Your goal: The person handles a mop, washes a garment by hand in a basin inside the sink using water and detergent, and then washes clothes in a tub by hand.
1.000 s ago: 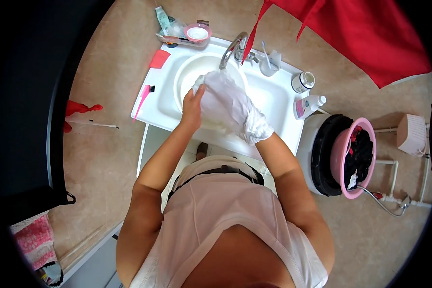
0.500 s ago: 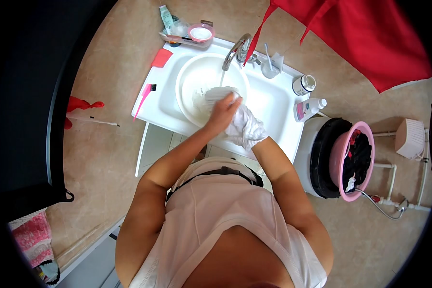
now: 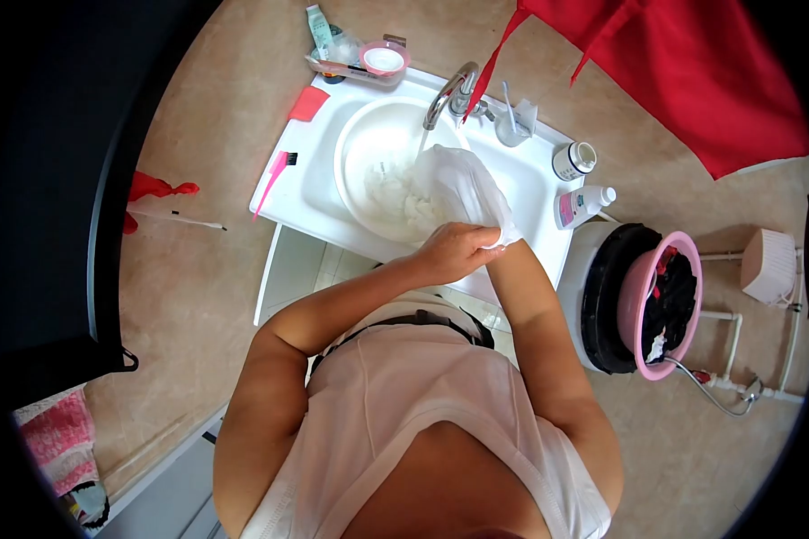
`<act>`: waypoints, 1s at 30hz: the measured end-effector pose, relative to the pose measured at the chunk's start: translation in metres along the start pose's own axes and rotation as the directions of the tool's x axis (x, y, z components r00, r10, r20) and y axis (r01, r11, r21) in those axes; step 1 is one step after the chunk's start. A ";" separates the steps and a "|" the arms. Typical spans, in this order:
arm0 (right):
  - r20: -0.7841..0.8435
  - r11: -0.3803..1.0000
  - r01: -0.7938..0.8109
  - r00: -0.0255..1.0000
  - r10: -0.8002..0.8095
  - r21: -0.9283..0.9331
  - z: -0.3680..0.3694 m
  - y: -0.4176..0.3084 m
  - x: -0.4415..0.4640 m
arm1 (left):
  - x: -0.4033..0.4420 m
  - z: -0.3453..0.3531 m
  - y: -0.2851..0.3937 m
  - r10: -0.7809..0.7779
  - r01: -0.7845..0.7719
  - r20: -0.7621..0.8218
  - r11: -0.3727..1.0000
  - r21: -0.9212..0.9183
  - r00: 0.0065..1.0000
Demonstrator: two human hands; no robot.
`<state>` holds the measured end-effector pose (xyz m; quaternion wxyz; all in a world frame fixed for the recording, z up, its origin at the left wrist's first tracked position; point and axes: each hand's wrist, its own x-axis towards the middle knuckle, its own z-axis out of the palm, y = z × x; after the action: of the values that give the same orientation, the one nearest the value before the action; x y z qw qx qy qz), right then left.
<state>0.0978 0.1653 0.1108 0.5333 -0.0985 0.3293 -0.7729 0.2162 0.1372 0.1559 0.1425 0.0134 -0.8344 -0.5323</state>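
Observation:
My left hand [image 3: 461, 252] is closed, thumb and fingers pinching the edge of a thin white cloth [image 3: 466, 184] at my right wrist. The cloth covers my right hand like a sleeve, so its fingers are hidden; I cannot tell their pose. Its far end hangs over a white basin [image 3: 344, 184] set in the sink, which holds water and pale suds. Just above the cloth is the tip of a chrome faucet [image 3: 437, 110], with a thin stream of water below it.
On the white sink [image 3: 310, 193] lie a pink tinting brush [image 3: 272, 182] and a red cloth [image 3: 308, 104]. A toothbrush cup [image 3: 514, 128], an open jar [image 3: 573, 161] and a white bottle [image 3: 584, 207] line its right side. A pink tub [image 3: 634, 314] holds dark laundry. Red fabric [image 3: 683, 72] hangs above.
My left hand has slid down from the cloth's upper part to my right wrist. The cloth, bunched before, is now drawn out smooth over my right hand.

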 end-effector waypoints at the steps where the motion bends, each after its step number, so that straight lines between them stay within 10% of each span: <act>1: 0.016 1.000 0.011 1.000 -0.011 -0.004 0.001 0.001 0.004 | 0.000 0.000 -0.002 -0.013 0.013 0.029 1.000 -0.009 0.999; 4: 0.066 0.999 0.050 0.997 -0.049 -0.010 0.004 0.002 0.019 | -0.002 -0.003 -0.013 -0.086 0.091 0.083 0.994 -0.064 0.993; 7: 0.012 0.967 -0.245 0.970 0.245 0.068 0.002 -0.009 0.036 | -0.004 -0.002 -0.034 -0.259 0.245 -0.037 0.944 -0.219 0.965; 8: 0.117 0.915 0.124 0.989 -0.085 -0.383 -0.003 -0.009 0.037 | -0.004 -0.003 -0.041 -0.305 0.277 -0.169 0.946 -0.168 0.937; 9: 0.348 0.555 0.472 0.881 -0.319 -0.685 -0.013 -0.005 0.039 | -0.003 -0.007 -0.051 -0.338 0.316 -0.301 0.941 -0.120 0.892; 11: 0.426 0.453 0.528 0.849 -0.314 -0.718 -0.034 0.008 0.050 | 0.001 -0.008 -0.077 -0.330 0.324 -0.483 0.941 -0.099 0.811; 13: 0.139 0.966 -0.061 0.985 0.099 -0.250 -0.051 0.020 0.068 | 0.007 -0.006 -0.102 -0.280 0.250 -0.586 0.959 -0.133 0.760; 19: 0.066 0.978 -0.150 0.985 0.161 -0.145 -0.049 0.024 0.018 | 0.011 -0.014 -0.107 -0.501 0.413 -0.181 0.831 -0.372 0.846; 30: 0.014 0.959 -0.024 0.999 0.030 -0.283 -0.051 0.020 0.021 | 0.008 0.005 -0.030 -0.039 0.039 0.010 0.998 -0.053 0.999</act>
<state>0.0785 0.1627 0.0557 0.5272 -0.1764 0.4329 -0.7096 0.2033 0.1267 0.1287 0.1287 0.0236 -0.8202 -0.5570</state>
